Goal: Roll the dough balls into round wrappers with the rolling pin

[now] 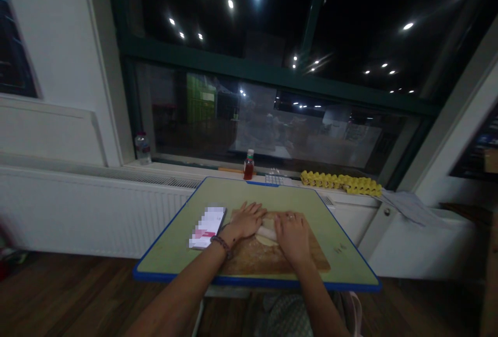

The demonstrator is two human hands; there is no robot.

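Note:
A pale rolling pin (pixel 267 232) lies across a thin round of dough (pixel 266 241) on a wooden board (pixel 268 263). My left hand (pixel 248 220) rests over the pin's left end, palm down, fingers stretched out and spread. Over the right end lies my right hand (pixel 291 233), also palm down with extended fingers and a ring. Only the middle of the pin shows; its ends are hidden under my palms. Flour dusts the board near the dough. A beaded bracelet (pixel 221 246) circles my left wrist.
The board sits on a small green table (pixel 167 254) with a blue edge. Left of my left hand lies a lit phone (pixel 208 228). The windowsill beyond holds a bottle of red-brown liquid (pixel 249 166), a clear water bottle (pixel 143 149) and a yellow egg tray (pixel 340 183).

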